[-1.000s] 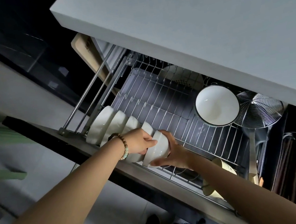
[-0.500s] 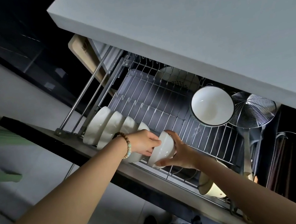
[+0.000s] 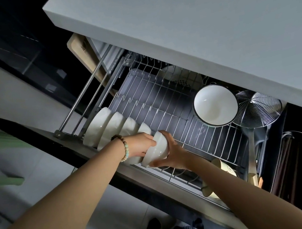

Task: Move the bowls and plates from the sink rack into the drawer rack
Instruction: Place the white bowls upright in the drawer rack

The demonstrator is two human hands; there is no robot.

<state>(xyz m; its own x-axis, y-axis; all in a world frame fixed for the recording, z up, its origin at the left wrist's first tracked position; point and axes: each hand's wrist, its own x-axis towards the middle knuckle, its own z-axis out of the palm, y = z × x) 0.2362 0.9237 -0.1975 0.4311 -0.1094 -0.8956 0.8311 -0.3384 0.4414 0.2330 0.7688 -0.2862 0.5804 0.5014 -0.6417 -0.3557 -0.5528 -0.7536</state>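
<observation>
Crouched below the counter (image 3: 200,18), a person's hands seat a white bowl (image 3: 156,149) on edge in the drawer rack (image 3: 175,110). Left hand (image 3: 141,144) and right hand (image 3: 169,155) both grip it, seemingly to steady it between the wires beside the row of bowls (image 3: 112,126) already standing there.

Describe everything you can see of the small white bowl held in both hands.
The small white bowl looks like glossy glazed ceramic, plain and unmarked. It is tipped on edge at the near end of a row of white dishes in the drawer rack. The left hand touches it from the left, the right hand cups its underside. Its inside is hidden.
</observation>
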